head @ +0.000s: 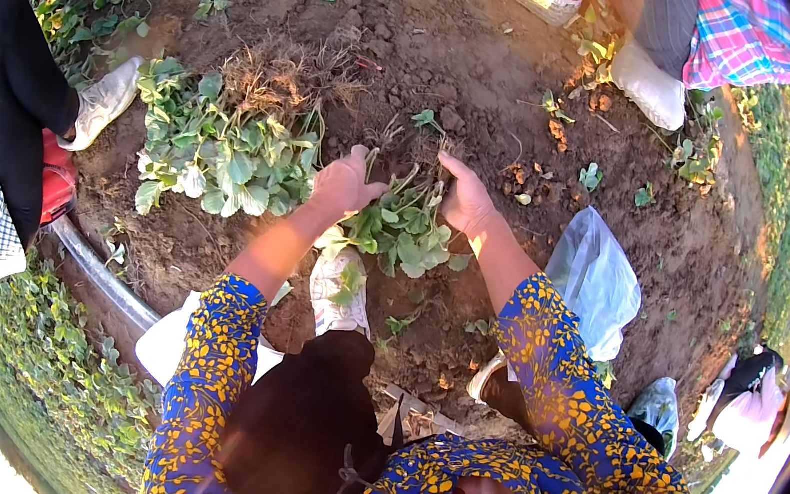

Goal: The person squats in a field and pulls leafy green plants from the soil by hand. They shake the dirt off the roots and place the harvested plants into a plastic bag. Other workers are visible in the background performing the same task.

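Low over the brown soil, my left hand (348, 183) is beside a loose bunch of leafy strawberry-like plants (409, 230), its thumb pointing towards the stems. My right hand (464, 195) is at the other side of the bunch, palm turned inward, fingertips near the roots. The fingers of both hands are partly hidden among stems, so their hold is unclear. Left of my left hand lies a larger heap of the same plants (237, 157), leaves towards me and bare brown roots (270, 82) away from me.
A clear plastic bag (596, 283) lies right of my right arm. My white shoe (341, 292) is just below the bunch. A person's shoe (106, 102) is at left, near a red object (56, 178) and a metal tube (107, 275). Another person's white-covered foot (649, 84) is at upper right.
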Tool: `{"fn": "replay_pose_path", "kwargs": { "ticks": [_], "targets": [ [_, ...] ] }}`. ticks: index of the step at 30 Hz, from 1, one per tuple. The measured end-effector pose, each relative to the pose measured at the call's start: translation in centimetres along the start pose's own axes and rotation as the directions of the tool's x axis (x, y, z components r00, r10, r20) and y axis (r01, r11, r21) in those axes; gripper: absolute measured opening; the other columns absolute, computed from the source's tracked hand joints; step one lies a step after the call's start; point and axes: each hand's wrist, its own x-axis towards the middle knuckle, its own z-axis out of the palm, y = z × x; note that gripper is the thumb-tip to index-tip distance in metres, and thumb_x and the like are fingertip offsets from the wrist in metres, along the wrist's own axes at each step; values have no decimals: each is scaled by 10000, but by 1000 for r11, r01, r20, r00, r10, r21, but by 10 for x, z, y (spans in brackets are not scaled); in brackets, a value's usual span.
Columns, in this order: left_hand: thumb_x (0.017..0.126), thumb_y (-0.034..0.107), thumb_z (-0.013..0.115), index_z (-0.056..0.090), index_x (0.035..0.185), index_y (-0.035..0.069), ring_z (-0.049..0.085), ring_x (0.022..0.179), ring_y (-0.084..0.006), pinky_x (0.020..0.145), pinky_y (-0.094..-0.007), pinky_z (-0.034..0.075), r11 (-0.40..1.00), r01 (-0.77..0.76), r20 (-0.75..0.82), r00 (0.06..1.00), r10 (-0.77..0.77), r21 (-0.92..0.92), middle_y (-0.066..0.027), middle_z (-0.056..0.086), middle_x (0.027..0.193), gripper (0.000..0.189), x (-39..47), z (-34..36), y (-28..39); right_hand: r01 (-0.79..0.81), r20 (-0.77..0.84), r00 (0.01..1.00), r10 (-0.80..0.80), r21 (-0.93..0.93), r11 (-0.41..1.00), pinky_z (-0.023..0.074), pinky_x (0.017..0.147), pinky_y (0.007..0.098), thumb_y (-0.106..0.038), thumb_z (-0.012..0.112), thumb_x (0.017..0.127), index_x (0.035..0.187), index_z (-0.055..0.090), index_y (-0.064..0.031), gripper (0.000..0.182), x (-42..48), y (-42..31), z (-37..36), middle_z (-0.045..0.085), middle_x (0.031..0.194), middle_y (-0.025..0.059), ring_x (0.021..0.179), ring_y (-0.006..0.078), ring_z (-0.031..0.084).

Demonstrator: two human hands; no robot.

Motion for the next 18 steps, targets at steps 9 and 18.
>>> {"fn": "replay_pose_path", "kwargs": {
  "ticks": [9,18],
  "targets": [
    [739,293,671,413,1157,7,606,918,-392,812,-455,461,952,-48,-91,996,22,-302,-250,628,937,568,16,13,-17,3,-34,999,-3,24,1000,405,942,431,-344,557,892,1185,520,-103,381,2,-1,-7,570,1160,66,1052,242,533],
    [766,181,623,414,1219,20,619,938,-358,818,-392,473,922,-106,-100,992,74,-373,-246,616,994,524,5,14,4,-121,-177,980,93,-155,980,447,889,410,-368,664,822,1191,535,-71,490,3,-12,6,580,1148,135,1056,218,556]
  ]
}}
